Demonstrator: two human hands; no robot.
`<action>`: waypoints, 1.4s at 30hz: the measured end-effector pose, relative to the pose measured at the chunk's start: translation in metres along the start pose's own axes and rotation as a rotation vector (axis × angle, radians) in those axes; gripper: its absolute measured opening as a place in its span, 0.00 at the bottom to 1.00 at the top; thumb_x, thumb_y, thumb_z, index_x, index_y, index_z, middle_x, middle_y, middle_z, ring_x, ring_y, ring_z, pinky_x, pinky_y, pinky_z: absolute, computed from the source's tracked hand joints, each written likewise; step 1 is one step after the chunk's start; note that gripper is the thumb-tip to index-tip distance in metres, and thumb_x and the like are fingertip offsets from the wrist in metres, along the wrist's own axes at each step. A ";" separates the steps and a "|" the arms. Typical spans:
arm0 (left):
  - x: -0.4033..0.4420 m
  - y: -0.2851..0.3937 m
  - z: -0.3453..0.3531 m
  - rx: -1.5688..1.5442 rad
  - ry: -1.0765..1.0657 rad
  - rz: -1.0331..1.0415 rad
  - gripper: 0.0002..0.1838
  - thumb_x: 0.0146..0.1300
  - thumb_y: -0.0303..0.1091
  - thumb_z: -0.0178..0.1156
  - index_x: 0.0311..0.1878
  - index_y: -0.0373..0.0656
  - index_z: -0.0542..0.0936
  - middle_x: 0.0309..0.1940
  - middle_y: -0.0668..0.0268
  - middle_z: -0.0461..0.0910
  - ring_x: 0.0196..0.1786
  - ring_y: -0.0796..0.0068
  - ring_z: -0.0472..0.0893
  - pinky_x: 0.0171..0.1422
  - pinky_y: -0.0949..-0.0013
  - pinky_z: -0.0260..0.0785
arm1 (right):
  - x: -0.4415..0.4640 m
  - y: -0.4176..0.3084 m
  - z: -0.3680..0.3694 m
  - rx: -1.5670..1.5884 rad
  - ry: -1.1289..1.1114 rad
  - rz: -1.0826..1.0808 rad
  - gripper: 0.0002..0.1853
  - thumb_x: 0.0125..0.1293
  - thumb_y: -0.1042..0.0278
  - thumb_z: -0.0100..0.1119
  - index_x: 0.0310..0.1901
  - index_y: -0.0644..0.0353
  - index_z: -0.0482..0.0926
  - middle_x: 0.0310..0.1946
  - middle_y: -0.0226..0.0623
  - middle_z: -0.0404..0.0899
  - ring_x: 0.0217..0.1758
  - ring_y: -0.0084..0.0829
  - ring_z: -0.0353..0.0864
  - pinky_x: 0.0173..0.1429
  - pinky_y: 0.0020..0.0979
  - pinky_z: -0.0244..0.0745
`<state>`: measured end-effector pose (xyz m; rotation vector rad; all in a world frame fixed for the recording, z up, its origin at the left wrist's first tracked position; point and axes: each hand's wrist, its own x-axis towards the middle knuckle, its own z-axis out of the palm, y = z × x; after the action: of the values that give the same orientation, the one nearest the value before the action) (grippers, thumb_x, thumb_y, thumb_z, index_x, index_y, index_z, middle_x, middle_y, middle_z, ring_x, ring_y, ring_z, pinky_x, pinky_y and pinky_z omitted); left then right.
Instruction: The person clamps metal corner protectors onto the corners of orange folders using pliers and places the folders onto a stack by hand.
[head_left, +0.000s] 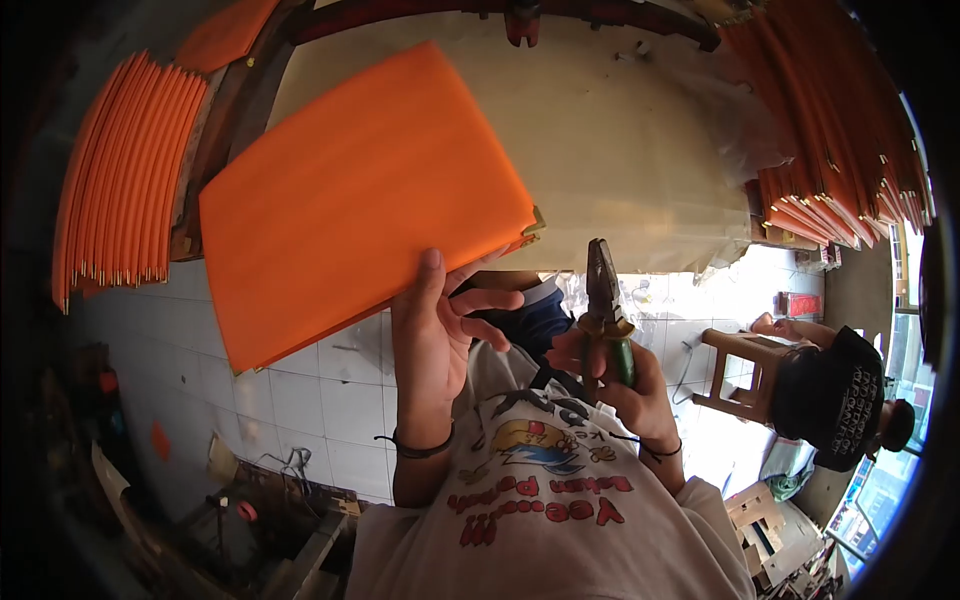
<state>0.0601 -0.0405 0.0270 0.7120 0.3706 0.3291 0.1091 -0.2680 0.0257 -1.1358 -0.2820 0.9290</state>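
Observation:
My left hand (pixel 432 335) grips an orange folder (pixel 365 200) by its near edge. The thumb lies on the cover, at least one finger is behind it, and other fingers curl free to the right. Gold metal corners (pixel 537 222) show at the folder's right end, and it is tilted above the table's left part. In my right hand (pixel 630 385) is a pair of pliers (pixel 603 290) with green handles, its jaws pointing up and apart from the folder. Whether the jaws are parted is hard to tell.
A tan-covered table (pixel 620 160) lies ahead. Stacks of orange folders stand at left (pixel 130 180) and right (pixel 830 130). A person in a black shirt (pixel 830 400) is on the right beside a wooden stool (pixel 740 375). Cardboard pieces (pixel 770 530) lie lower right on the tiled floor.

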 end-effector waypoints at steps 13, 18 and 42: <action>-0.009 -0.011 -0.025 -0.131 -0.233 -0.104 0.34 0.77 0.52 0.34 0.68 0.27 0.53 0.62 0.36 0.68 0.42 0.44 0.85 0.23 0.61 0.83 | 0.017 0.003 0.006 -0.185 0.099 0.125 0.09 0.56 0.85 0.48 0.38 0.67 0.74 0.67 0.53 0.67 0.66 0.40 0.73 0.61 0.35 0.72; -0.009 -0.009 -0.018 0.036 -0.152 -0.147 0.37 0.76 0.56 0.30 0.70 0.28 0.55 0.59 0.36 0.71 0.38 0.49 0.86 0.19 0.65 0.81 | 0.036 0.017 -0.003 -0.436 0.180 -0.034 0.06 0.56 0.86 0.50 0.35 0.69 0.74 0.63 0.49 0.73 0.59 0.37 0.79 0.59 0.35 0.74; -0.004 -0.015 -0.025 0.140 -0.162 -0.123 0.26 0.79 0.47 0.36 0.55 0.28 0.70 0.41 0.50 0.85 0.21 0.70 0.84 0.13 0.82 0.58 | 0.066 0.070 -0.003 -0.458 0.448 -0.447 0.06 0.49 0.83 0.49 0.30 0.64 0.73 0.42 0.46 0.76 0.44 0.35 0.77 0.51 0.33 0.73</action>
<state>0.0480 -0.0384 -0.0001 0.8428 0.2839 0.1285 0.1168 -0.2122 -0.0529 -1.5824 -0.3702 0.2004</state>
